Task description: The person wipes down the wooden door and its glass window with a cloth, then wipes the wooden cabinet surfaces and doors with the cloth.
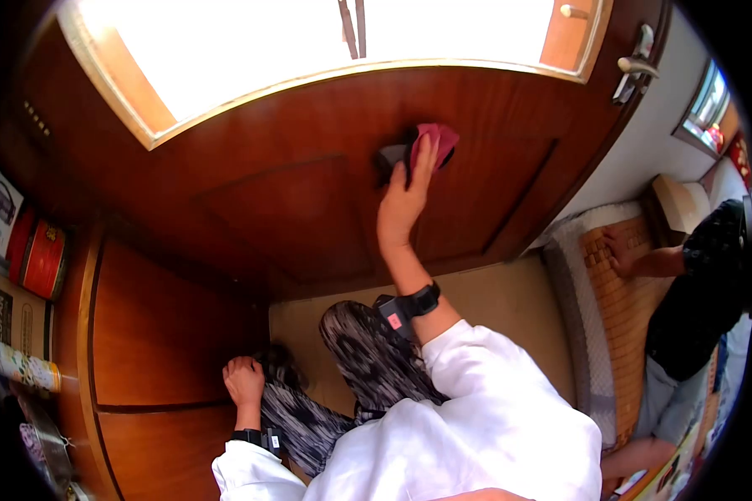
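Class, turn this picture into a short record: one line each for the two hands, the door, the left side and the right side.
Right hand: raised to the door, fingers extended over a pink cloth
Left hand: low, fingers curled, near the wooden cabinet; contact unclear
Door: reddish-brown, panelled, bright pane above, lever handle at its right side
Left side: cabinet, with boxes beyond it
Right side: another person's hand on a woven mat
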Tool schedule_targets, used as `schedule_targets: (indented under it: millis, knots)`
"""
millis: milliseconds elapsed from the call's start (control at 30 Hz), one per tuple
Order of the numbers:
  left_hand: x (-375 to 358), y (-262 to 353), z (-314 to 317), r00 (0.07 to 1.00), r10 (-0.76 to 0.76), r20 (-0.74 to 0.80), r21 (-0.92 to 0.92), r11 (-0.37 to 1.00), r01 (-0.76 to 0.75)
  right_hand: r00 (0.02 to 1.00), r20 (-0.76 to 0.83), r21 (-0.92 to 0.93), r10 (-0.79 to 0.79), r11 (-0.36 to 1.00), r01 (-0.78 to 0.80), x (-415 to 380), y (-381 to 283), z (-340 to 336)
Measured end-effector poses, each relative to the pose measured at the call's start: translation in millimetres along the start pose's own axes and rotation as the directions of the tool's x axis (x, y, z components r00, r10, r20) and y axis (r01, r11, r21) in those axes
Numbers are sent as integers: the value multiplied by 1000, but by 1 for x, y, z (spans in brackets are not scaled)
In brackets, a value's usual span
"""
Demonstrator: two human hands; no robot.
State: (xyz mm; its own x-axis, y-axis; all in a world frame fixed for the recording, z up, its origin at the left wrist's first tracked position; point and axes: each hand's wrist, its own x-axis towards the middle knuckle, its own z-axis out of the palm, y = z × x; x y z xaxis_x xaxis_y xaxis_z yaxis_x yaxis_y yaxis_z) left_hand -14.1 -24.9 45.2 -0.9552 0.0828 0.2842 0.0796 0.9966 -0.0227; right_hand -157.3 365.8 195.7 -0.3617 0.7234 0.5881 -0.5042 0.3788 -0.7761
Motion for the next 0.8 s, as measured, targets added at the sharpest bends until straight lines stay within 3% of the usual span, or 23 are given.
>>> schedule_targets:
  millis: [33,100,167,233,267,300,367,433,467,500,567,633,667,733,800]
  knots:
    - [-1,-2,2,1000,-4,-12,-11,1000,4,1000,2,4,-16,1000,16,8,-10,-5]
    - [-3,-6,3,999,4,-42,-30,1000,-6,989,-7,241,-148,960,146,25,-29,-16]
    - [-7,-6,0,998,0,-63,-43,999,-3,918,-74,-25,-391,921,390,52,-25,-24]
    - [-8,-5,1,997,-1,-81,-63,998,-4,908,-135,-61,-396,918,391,82,-15,-15]
    - [-9,-4,3,995,-7,-98,-76,997,0,867,-118,-245,-485,860,448,94,0,-7]
    - [-10,-6,1,994,-9,-106,-78,997,1,826,-88,-421,-557,772,476,99,-1,-2]
    - [-10,-6,2,995,-24,-92,-92,996,15,838,48,-413,-544,753,512,88,-6,20]
    - [-12,-6,5,996,-30,-80,-95,995,22,787,117,-385,-605,703,598,68,-9,47]
    - [-13,-6,9,995,-27,-97,-86,996,19,814,262,-454,-519,678,578,53,-17,56]
    - [-13,-5,14,993,-26,-113,-82,996,17,770,354,-415,-531,648,638,38,-13,66]
    - [-11,-10,6,996,-14,-89,-57,998,9,773,410,-422,-483,651,631,16,-20,74]
    - [-9,-5,6,997,-19,-69,-48,999,16,628,547,-279,-554,586,761,15,-21,73]
    - [-9,-7,4,998,-41,-55,-55,998,38,636,547,-287,-544,592,753,21,-17,66]
    - [-5,-6,2,998,-55,-44,-59,997,52,226,732,-16,-643,315,949,52,-6,45]
    - [-6,-8,2,997,-47,-64,-58,997,43,223,760,-82,-611,251,965,85,-3,17]
